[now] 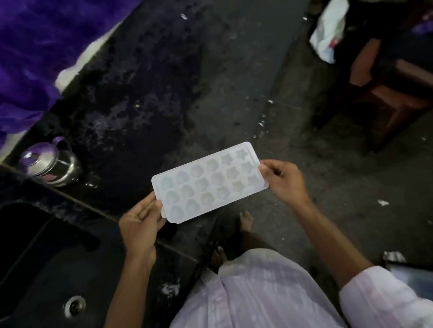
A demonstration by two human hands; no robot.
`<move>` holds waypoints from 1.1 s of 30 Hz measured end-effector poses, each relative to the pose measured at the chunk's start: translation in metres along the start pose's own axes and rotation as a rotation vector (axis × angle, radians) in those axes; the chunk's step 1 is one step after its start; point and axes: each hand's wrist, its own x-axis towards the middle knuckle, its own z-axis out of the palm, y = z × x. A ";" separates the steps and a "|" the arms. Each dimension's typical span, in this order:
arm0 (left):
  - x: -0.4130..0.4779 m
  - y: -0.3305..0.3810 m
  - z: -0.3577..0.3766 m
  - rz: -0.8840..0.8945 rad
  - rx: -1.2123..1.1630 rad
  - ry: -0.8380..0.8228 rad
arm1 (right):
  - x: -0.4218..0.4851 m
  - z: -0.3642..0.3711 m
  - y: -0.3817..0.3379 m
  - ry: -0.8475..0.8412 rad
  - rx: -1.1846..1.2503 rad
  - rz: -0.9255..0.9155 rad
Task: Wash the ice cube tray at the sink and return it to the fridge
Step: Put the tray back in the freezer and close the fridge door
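A white ice cube tray [209, 183] with round and star-shaped moulds is held level in front of me, above the edge of a dark wet counter [130, 98]. My left hand [140, 224] grips its near-left end. My right hand [283, 178] pinches its far-right end. The moulds face up. A black sink [34, 271] with a metal drain [74, 305] lies at the lower left.
A steel lidded pot [50, 163] stands on the counter at the left. Purple cloth [13, 49] hangs at the upper left. A wooden stool [393, 92] and a white plastic bag [329, 30] sit at the upper right. My bare feet [244, 220] stand on grey floor.
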 end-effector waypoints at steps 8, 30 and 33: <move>-0.019 0.002 0.064 0.039 0.181 -0.305 | -0.068 -0.065 0.054 0.287 0.119 0.183; -0.185 -0.071 0.329 0.139 0.618 -1.135 | -0.268 -0.227 0.180 1.169 0.411 0.616; -0.213 -0.082 0.362 0.143 0.681 -1.251 | -0.290 -0.239 0.193 1.288 0.462 0.666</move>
